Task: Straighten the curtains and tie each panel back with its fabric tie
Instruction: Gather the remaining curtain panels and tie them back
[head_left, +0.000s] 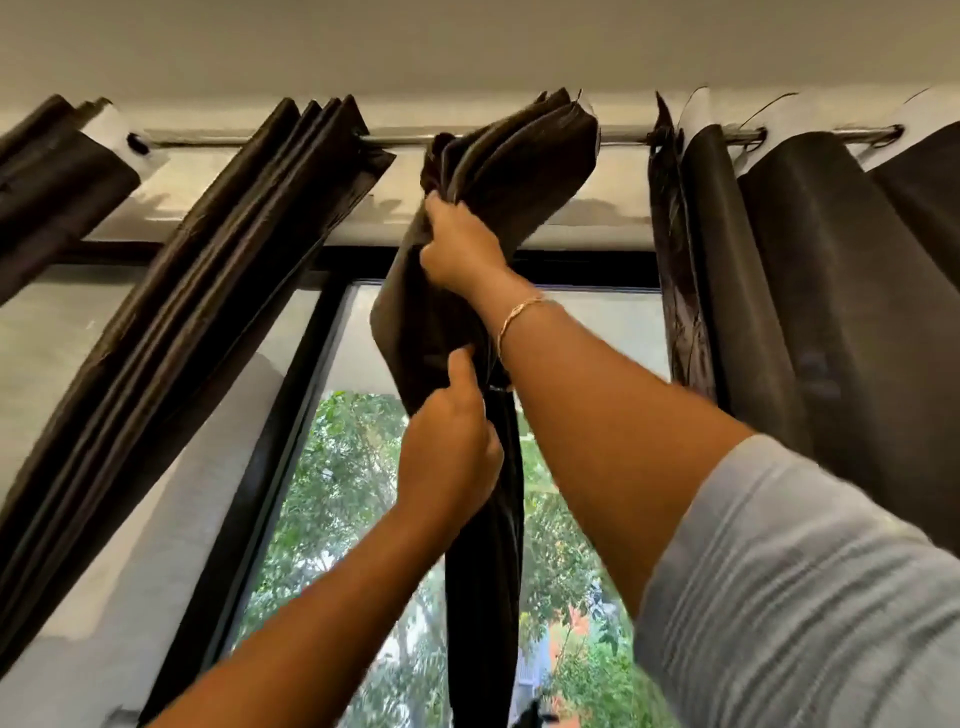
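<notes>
Dark brown curtain panels hang from a metal rod (249, 141) under the ceiling. The middle panel (519, 166) is bunched into folds in front of the window. My right hand (462, 247) grips its folds high up, close under the rod. Lower down, my left hand (449, 452) grips the same gathered panel, thumb raised against the cloth. Below my left hand the panel (483, 597) falls as a narrow dark column. No fabric tie can be made out.
Another gathered panel (218, 291) slants down at the left, and a further one (47, 182) sits at the far left. Wider panels (810, 291) hang at the right. The black-framed window (291, 395) shows green trees outside.
</notes>
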